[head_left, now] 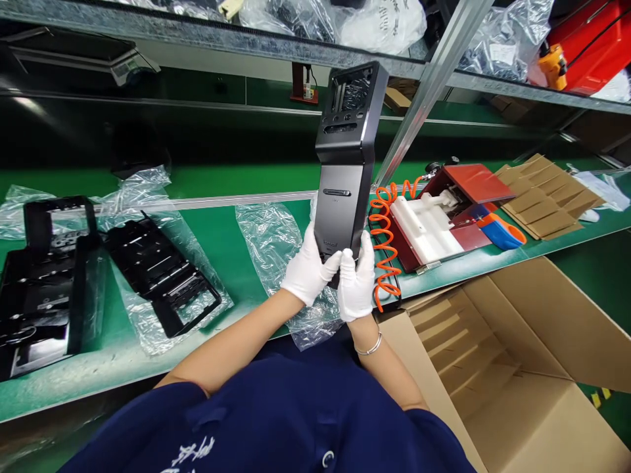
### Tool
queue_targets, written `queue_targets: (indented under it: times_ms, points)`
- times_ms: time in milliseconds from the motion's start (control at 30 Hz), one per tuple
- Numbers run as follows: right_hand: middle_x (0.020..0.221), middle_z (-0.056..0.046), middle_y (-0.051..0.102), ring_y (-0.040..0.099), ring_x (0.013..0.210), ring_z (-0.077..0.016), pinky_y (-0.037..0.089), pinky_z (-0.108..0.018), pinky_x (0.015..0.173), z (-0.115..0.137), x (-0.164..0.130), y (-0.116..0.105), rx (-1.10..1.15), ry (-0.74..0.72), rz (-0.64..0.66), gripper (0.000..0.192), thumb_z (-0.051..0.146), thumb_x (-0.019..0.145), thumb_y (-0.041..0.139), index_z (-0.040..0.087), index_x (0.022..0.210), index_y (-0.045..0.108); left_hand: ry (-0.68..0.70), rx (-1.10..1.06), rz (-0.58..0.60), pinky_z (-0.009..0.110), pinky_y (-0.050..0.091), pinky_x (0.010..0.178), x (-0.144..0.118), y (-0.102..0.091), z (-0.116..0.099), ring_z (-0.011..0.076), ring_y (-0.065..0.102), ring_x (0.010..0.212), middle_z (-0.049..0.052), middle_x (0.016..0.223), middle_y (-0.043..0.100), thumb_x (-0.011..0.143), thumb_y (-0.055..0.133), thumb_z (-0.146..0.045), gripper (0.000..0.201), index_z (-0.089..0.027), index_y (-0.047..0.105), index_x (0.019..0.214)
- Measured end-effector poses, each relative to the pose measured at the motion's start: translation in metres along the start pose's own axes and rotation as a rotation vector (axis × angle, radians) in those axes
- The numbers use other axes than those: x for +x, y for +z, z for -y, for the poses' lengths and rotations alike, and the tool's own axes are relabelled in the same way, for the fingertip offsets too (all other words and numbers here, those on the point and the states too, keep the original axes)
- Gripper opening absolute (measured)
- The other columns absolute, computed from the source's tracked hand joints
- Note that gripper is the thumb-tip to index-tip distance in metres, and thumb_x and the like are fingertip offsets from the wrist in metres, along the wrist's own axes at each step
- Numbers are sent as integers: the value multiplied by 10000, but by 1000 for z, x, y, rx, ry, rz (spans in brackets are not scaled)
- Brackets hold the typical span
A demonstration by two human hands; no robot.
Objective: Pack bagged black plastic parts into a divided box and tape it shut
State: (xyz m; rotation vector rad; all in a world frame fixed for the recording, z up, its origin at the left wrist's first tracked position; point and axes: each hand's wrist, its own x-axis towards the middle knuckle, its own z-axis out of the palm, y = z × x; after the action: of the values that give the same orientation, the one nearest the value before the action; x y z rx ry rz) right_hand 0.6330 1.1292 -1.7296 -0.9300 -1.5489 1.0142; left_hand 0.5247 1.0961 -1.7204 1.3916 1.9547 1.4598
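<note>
White cotton gloves cover both hands, and both are wrapped around the bottom end of a tall dark grey plastic housing, held upright above the green workbench. The left hand grips the lower left edge with fingers curled around the back and thumb across the front; the right hand clamps the lower right corner the same way, the two thumbs nearly touching.

Holding so low leaves the long panel top-heavy, so a firm two-sided hold like this looks wise, and sliding one hand higher would probably steady it for inspection. Keeping the gloved fingers on the edges should spare the glossy face from marks.

Just beneath the hands lies a crumpled clear plastic bag. To the right, an open cardboard box with card dividers stands beside the person. Farther out, an orange coiled hose lies by a red fixture with a white block, with folded card inserts beyond. To the left, black frame parts rest on more bags.
</note>
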Motion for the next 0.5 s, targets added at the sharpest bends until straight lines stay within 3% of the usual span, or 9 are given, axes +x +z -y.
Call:
queue_targets:
  times_ms: [167, 333, 400, 500]
  points:
    - [1526, -112, 445, 253, 1516, -273, 241, -521, 1242, 2, 4, -2, -77, -43, -17, 680, 583, 966, 415, 239, 1546, 324, 57, 8, -35, 443, 503, 1019, 4, 4, 3, 361, 601, 1258, 230, 1486, 500, 904, 538, -550, 852, -122, 221, 1569]
    - [1501, -103, 482, 363, 1466, -261, 296, -494, 1224, -6, 5, 0, -81, -53, -19, 654, 574, 966, 427, 247, 1529, 369, 99, 13, -17, 442, 434, 1115, 9, 3, 9, 328, 534, 1340, 237, 1539, 432, 942, 444, -496, 779, -81, 215, 1560]
    - [1527, -101, 461, 393, 1449, -254, 304, -491, 1222, -9, 5, 2, -19, -18, 5, 672, 580, 957, 449, 239, 1530, 365, 84, -32, -8, 459, 408, 1140, 8, 0, 11, 321, 523, 1350, 233, 1531, 445, 936, 458, -521, 780, -85, 248, 1547]
    - [1566, -92, 422, 380, 1460, -251, 310, -495, 1224, -11, 6, 2, 111, 58, 23, 715, 576, 932, 502, 223, 1536, 351, 35, -233, 50, 465, 416, 1142, 9, -7, 9, 302, 548, 1324, 184, 1463, 540, 940, 468, -574, 689, -139, 416, 1471]
